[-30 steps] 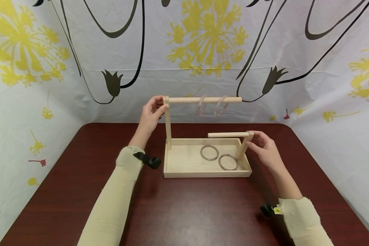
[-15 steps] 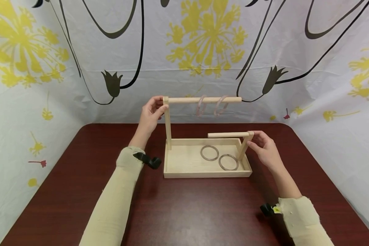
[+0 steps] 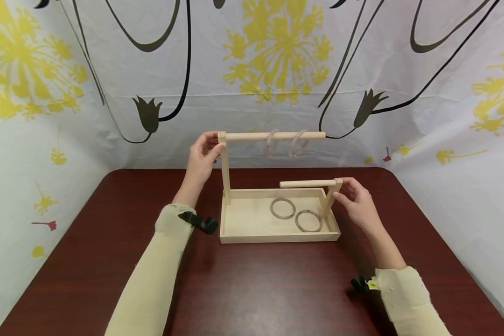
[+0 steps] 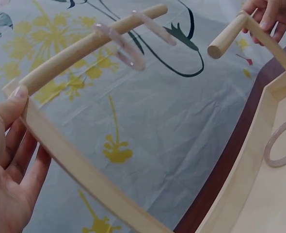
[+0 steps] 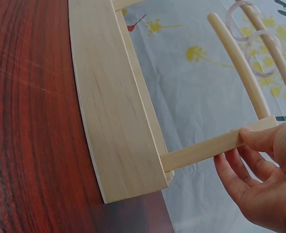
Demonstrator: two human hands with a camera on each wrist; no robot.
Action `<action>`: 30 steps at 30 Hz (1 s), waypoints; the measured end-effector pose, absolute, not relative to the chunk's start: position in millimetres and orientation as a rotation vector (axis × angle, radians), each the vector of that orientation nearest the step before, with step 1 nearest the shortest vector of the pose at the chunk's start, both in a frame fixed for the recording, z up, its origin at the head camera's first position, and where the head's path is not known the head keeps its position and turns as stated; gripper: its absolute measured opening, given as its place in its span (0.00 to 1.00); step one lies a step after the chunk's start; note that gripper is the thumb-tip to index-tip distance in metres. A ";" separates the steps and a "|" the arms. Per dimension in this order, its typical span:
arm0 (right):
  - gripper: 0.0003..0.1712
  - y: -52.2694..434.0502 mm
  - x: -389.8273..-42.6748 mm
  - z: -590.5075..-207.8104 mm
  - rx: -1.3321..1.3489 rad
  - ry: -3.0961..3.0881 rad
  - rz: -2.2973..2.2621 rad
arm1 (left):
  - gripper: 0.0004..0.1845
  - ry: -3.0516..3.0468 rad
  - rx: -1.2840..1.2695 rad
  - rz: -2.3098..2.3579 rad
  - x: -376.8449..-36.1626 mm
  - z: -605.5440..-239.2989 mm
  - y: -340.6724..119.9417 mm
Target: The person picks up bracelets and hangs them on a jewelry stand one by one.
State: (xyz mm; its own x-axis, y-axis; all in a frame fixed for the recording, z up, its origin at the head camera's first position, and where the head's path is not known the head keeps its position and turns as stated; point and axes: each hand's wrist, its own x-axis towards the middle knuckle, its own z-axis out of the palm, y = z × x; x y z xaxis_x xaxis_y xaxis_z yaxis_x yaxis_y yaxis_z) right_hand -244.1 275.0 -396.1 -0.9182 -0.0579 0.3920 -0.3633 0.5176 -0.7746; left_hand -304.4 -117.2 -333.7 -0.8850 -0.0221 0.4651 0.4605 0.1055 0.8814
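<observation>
While my hands keep the same hold on both posts as a moment ago, little has altered: the whole scene sits slightly further left in the head view, the rings lie as they did, and I judge the stand to be steadied rather than carried.

My left hand [image 3: 201, 157] is at the top of the tall post [image 3: 225, 172], thumb tip pressed on the corner where the upper bar [image 3: 275, 136] joins, fingers loosely bent behind the post; I cannot tell whether those fingers touch it; two pale pink rings [image 3: 283, 143] hang from that bar, well apart from either hand.

The wooden tray [image 3: 252, 237] rests on the dark red worktop [image 3: 256, 289] between my forearms; two more rings [image 3: 296, 214] lie flat inside it, just beside the short post.

My right hand [image 3: 359, 203] pinches the top of the short post [image 3: 329, 203], thumb in front and fingers curled behind, where the lower bar [image 3: 306, 184] joins.
</observation>
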 end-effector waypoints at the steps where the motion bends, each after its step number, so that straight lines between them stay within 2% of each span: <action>1: 0.18 274.2 -243.9 -396.0 0.349 -2.450 1.353 | 0.19 -2.021 -0.422 -1.829 -302.6 -333.3 -116.8; 8: 0.18 272.0 -243.9 -395.7 0.334 -2.467 1.323 | 0.21 -2.000 -0.367 -1.806 -290.2 -329.6 -112.1; 16: 0.18 273.5 -244.0 -395.0 0.334 -2.473 1.322 | 0.28 -2.073 -0.368 -1.723 -273.6 -328.1 -106.9; 23: 0.18 274.4 -243.8 -392.5 0.352 -2.478 1.329 | 0.35 -2.104 -0.381 -1.717 -263.2 -334.7 -99.9; 30: 0.17 277.5 -244.5 -392.6 0.365 -2.475 1.389 | 0.37 -2.090 -0.372 -1.706 -254.1 -343.0 -93.3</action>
State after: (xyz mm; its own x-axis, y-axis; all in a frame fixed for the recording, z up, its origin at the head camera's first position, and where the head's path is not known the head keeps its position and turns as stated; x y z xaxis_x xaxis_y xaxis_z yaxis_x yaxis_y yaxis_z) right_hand -244.5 277.5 -392.6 -0.9292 -0.0818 0.3605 -0.3504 0.5057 -0.7883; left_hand -254.1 -93.3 -343.0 -0.8782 -0.0536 0.4753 0.4549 0.2137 0.8645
